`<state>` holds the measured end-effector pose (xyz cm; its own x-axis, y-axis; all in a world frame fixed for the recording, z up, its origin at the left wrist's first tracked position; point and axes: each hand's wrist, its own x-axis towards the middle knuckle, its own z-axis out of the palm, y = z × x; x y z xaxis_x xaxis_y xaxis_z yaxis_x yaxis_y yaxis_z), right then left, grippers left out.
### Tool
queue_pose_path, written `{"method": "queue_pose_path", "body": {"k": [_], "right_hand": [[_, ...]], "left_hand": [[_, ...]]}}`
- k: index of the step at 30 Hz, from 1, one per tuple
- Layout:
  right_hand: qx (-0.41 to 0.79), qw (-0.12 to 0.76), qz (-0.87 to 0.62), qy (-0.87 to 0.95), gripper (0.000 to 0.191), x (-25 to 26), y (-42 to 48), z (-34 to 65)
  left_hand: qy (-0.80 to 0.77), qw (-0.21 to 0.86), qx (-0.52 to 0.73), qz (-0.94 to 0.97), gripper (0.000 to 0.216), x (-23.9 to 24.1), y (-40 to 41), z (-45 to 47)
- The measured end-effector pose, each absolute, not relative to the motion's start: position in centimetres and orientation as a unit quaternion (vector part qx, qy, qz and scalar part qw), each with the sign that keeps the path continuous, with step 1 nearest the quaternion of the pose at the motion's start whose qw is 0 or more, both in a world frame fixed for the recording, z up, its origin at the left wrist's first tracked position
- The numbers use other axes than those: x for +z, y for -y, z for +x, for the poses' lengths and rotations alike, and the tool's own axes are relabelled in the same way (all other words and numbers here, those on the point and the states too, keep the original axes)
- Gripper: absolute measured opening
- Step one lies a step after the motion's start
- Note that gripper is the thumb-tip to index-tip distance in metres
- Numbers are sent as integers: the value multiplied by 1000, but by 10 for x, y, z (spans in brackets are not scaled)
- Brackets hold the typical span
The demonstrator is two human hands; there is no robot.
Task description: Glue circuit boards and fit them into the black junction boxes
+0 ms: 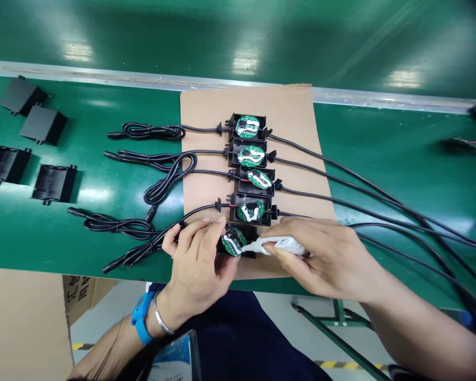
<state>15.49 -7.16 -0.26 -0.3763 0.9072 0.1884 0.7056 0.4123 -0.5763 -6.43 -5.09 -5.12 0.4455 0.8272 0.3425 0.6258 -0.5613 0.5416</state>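
Several black housings with round green circuit boards lie in a column on a brown cardboard sheet (206,121), each with black cables running left and right. My left hand (198,264) is closed around the nearest housing (235,241) at the cardboard's front edge, steadying it. My right hand (325,256) grips a white glue tube (280,244) whose nozzle touches that board, where white paste shows. The boards behind, such as the far one (247,127), also carry white paste.
Several empty black covers (43,124) lie on the green belt at the left. Coiled cable ends (150,131) spread left of the cardboard, and long cables (381,196) run off to the right. A metal rail (103,78) crosses behind. A cardboard box (19,323) stands at bottom left.
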Motion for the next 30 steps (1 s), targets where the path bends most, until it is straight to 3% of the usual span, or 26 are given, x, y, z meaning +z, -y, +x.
{"method": "queue_pose_path", "body": {"k": [22,30], "right_hand": [[187,272,-458,825,12,-11,73,156],[226,430,-598,638,8,-12,72,189]], "left_hand": [[-437,190,278,834,62,-51,50,-67],[-441,173,274,837,69,-49,50,-72]]}}
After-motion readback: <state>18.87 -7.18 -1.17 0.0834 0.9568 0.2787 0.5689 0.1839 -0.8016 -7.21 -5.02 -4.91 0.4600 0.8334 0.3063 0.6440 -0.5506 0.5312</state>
